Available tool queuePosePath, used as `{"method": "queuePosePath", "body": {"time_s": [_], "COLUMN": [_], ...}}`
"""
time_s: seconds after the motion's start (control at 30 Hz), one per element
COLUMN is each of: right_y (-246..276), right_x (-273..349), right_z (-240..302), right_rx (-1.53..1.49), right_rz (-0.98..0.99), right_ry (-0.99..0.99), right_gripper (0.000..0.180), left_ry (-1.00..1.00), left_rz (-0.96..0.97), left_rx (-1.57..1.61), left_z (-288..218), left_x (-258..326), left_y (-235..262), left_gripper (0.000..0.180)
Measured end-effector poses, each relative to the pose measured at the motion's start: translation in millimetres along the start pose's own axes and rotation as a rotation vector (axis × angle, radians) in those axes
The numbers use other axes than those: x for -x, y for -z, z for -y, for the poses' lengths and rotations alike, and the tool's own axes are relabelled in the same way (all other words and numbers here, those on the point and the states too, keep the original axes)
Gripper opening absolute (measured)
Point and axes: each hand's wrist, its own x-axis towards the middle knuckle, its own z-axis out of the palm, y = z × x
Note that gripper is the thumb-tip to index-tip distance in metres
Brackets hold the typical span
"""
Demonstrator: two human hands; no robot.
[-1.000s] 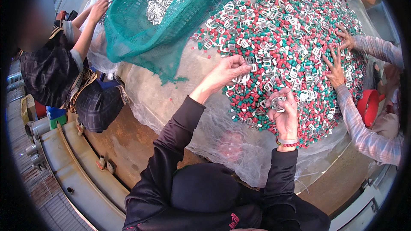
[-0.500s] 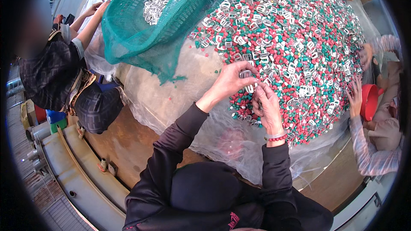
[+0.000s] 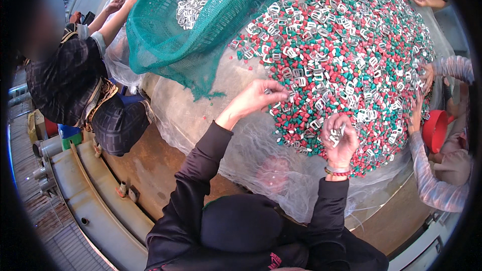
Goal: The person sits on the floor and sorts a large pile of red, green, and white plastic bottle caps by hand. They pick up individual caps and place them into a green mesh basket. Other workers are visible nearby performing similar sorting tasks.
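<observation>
Several fingers (image 3: 275,97) of the left hand (image 3: 254,98), near the centre of the frame, bent in close together at the tips; cannot tell whether pinching anything. On the right hand (image 3: 343,144), lower and right of centre, fingers curled around pale metal buckles (image 3: 335,137); count hidden by the grip.

Just beyond both hands, filling the middle and right of the frame, small red, green and white pieces (image 3: 351,78), thickly scattered with loose buckles (image 3: 318,74).

Probably best to catch each buckle by an outer bar between thumb and forefinger, lift straight up, and shake lightly to free any piece caught in a slot. Better to take top-lying buckles first than to dig. Keep the right palm cupped and not overfilled, to avoid spills.

Below the pile's near edge, a sheer pale sheet (image 3: 241,143). At upper left, a green net (image 3: 158,52), sagging around a heap of buckles (image 3: 195,6). At the right edge, another person's hand (image 3: 415,115) at the pile, close to a red tub (image 3: 435,131). At far left, a co-worker in dark clothes (image 3: 65,85), arms stretched toward the top of the frame.
</observation>
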Motion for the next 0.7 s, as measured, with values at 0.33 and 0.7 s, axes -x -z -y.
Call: {"method": "queuePosePath", "body": {"time_s": [0.33,0.7], "right_y": [18.3,8.7], "right_x": [-9.4,-31.5], "right_z": [-10.8,-8.4], "right_rx": [0.538,1.541], "right_rz": [-0.414,-0.286], "right_ry": [-0.247,0.230], "right_gripper": [0.020,0.017], "left_ry": [-0.304,-0.198], "left_rz": [-0.385,0.096], "left_rx": [-0.592,0.904], "left_z": [45.6,-5.7], "left_x": [-0.1,-12.3], "left_y": [-32.4,-18.9], "left_gripper": [0.025,0.012]}}
